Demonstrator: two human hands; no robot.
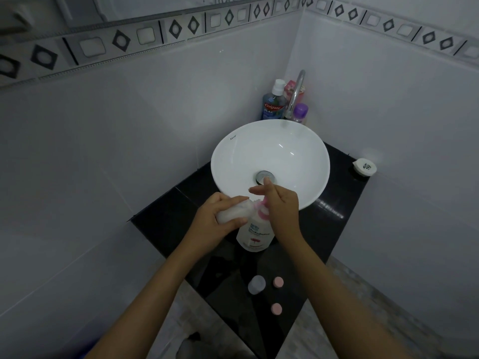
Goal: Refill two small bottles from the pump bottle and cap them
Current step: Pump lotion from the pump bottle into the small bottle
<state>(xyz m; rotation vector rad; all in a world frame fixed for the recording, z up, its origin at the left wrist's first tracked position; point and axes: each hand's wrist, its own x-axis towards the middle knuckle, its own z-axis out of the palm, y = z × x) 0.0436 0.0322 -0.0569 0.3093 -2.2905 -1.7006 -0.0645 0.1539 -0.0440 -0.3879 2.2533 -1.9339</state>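
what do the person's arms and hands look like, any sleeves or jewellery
Both forearms are bare from the bottom edge of the picture up to the wrists, with no sleeves in view. The left hand and the right hand wear no gloves, and no watch, bracelet or ring shows on the parts visible. The fingernails look short and unpainted, though the dim picture makes that hard to confirm.

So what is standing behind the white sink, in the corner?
Behind the sink stand a blue Colgate bottle, a purple-capped bottle, a pink item and the tap. The sink rim hides their bases.
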